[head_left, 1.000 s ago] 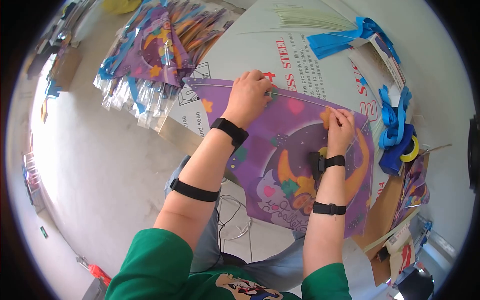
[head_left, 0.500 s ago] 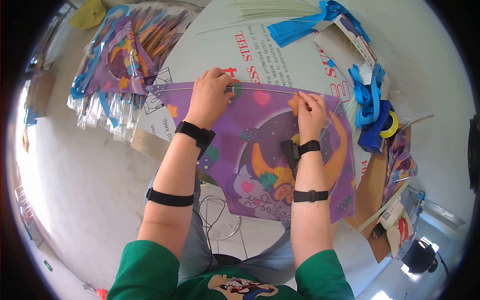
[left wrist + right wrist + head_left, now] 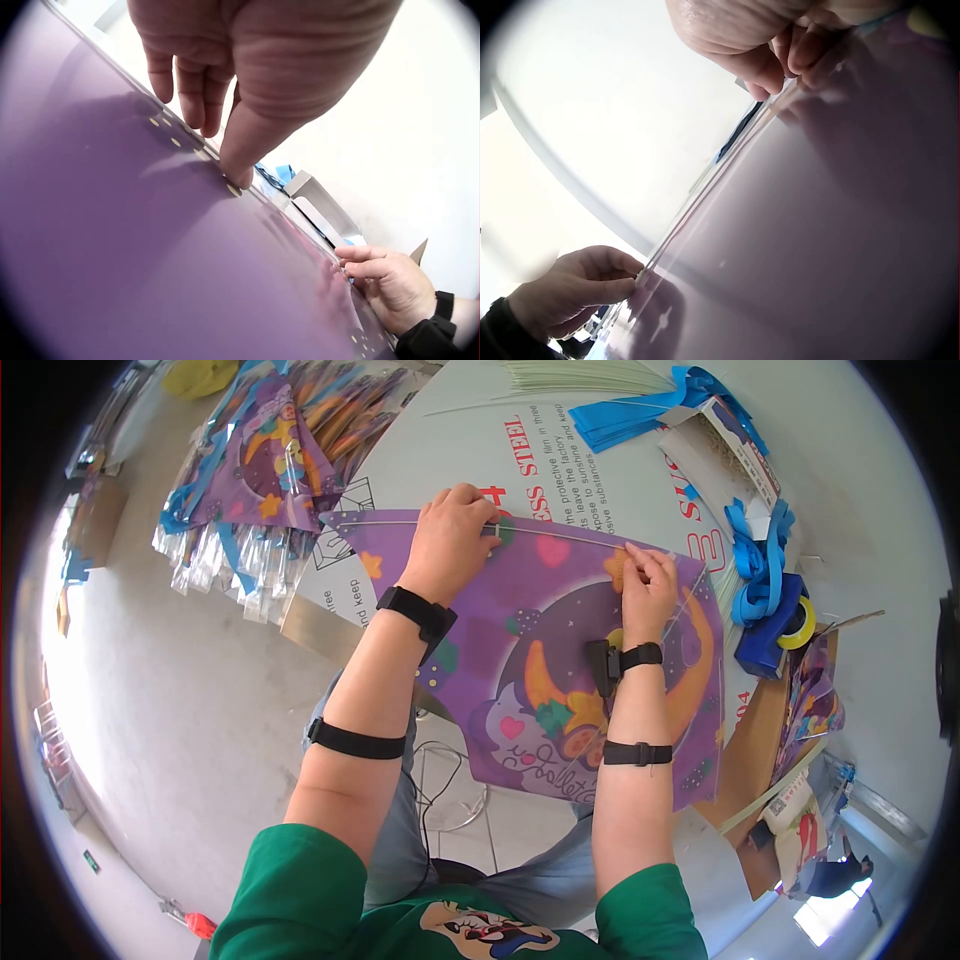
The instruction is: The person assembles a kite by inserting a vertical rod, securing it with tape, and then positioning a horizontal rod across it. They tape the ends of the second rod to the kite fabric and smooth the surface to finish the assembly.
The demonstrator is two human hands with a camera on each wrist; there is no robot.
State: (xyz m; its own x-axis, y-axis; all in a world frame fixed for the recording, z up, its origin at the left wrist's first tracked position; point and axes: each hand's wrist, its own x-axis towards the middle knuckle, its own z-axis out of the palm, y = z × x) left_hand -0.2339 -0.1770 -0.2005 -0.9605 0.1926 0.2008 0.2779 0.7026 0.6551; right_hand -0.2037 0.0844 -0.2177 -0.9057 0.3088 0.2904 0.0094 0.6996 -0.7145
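Observation:
A purple printed kite [image 3: 465, 680], with moon, star and heart pictures, lies over the table edge and extends toward the person's lap. Along its far edge runs a thin pale rod [image 3: 565, 536]. Near the left part of that edge, my left hand [image 3: 452, 545] pinches the rod, its thumb [image 3: 238, 169] on the printed side. My right hand [image 3: 650, 598] pinches the rod farther right, beside an orange star, fingertips close together. In the right wrist view the rod [image 3: 697, 196] stretches straight between both hands. A second thin rod [image 3: 680, 610] slants across the kite's right corner.
Bagged kites [image 3: 270, 470] with blue ribbons pile up at the left. Pale thin rods [image 3: 585, 376] lie at the back. To the right are blue ribbon [image 3: 755, 575], an open box [image 3: 740, 450], a blue tape dispenser [image 3: 770, 635] and a cardboard box [image 3: 750, 760].
The head view has shifted, first one way and then partly back. Both hands keep their grip at the same places along the rod, and the kite lies much as before.

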